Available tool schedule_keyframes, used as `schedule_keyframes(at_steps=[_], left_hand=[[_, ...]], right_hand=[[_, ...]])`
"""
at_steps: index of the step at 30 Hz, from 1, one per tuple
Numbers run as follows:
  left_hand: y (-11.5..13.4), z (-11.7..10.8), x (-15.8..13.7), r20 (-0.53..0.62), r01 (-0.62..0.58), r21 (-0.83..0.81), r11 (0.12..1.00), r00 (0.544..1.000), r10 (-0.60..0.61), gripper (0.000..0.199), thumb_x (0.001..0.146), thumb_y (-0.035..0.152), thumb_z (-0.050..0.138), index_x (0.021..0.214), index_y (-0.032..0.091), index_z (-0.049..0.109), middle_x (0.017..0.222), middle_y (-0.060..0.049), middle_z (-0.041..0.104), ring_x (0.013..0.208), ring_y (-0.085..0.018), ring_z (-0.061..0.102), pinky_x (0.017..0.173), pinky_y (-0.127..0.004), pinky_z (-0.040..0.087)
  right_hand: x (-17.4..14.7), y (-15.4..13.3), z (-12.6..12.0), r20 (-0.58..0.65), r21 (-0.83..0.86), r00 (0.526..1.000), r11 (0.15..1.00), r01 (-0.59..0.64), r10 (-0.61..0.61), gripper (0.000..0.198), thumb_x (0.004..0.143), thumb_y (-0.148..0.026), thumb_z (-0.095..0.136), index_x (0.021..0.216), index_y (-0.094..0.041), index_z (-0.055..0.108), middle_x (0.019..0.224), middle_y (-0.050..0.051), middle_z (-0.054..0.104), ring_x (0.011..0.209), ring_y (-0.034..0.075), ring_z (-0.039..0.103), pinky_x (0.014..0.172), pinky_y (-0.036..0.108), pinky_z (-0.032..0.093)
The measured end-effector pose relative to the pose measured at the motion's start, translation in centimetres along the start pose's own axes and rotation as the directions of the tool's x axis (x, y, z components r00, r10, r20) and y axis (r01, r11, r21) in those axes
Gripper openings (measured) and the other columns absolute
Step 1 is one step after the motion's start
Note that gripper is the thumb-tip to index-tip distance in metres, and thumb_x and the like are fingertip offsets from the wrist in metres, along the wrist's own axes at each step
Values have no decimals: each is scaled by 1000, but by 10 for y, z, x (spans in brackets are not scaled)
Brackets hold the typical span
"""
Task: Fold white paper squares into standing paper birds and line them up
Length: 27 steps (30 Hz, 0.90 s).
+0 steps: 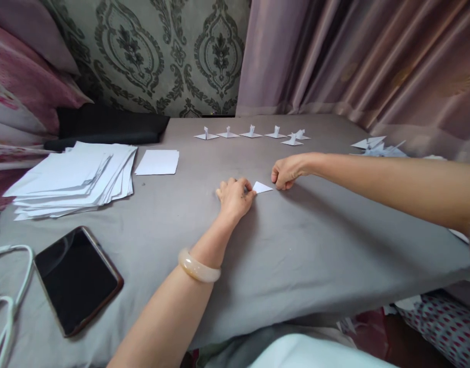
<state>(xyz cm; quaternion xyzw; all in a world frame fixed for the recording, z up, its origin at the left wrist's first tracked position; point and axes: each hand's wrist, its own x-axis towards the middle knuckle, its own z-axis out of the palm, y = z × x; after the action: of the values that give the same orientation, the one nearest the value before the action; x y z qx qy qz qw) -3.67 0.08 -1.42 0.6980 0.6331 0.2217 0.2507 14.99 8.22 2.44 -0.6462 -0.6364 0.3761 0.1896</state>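
Note:
A small white piece of folded paper (262, 187) lies on the grey cloth, with a pointed end to the right. My left hand (235, 197) is at its left edge, thumb and forefinger closed on the paper and the other fingers bent on the cloth. Just past the pointed tip, my right hand (288, 171) rests with its fingers curled into a fist. No paper shows in it, though its fingertips are partly hidden. Several folded paper figures (251, 132) with upright middles stand in a row beyond my hands.
To the left are a large stack of white paper (77, 176), a smaller square stack (157, 162), a dark-screened tablet or phone (77, 278) and white cables (18, 291). More folded paper (378, 147) is piled at right. A black folded item (112, 125) lies at the back.

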Motion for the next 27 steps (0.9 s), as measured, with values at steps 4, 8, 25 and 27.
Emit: schedule_keyframes(at_steps=[4,8,25,27], left_hand=[[-2,3,0,-25,-23,-53,998,999,22,14,81,34,62,91,25,66,96,-7,63,103,-29,50,87,-44,32],[0,2,-1,-29,-92,-77,993,995,90,17,79,31,64,95,27,67,96,-4,66,99,-26,53,88,-43,32],[20,5,-10,-376,-329,-109,938,887,268,8,85,27,56,86,22,63,87,-1,70,86,-16,63,91,-32,41],[22,3,-12,-366,-317,-177,932,900,237,10,82,23,57,88,21,64,89,-2,70,87,-16,62,90,-32,42]], right_hand=[[-11,10,-9,182,-127,981,991,-43,66,20,50,-5,69,62,-21,65,59,-1,63,52,12,56,45,23,44],[-27,19,4,129,123,984,987,105,-120,23,57,-6,61,74,-20,68,77,2,70,70,13,60,62,23,47],[-55,29,38,113,791,977,612,22,-181,41,75,-56,67,93,-20,63,90,7,70,79,16,67,65,25,51],[-56,29,38,108,815,976,579,23,-191,37,67,-44,76,91,-19,65,85,4,70,75,14,65,64,24,49]])
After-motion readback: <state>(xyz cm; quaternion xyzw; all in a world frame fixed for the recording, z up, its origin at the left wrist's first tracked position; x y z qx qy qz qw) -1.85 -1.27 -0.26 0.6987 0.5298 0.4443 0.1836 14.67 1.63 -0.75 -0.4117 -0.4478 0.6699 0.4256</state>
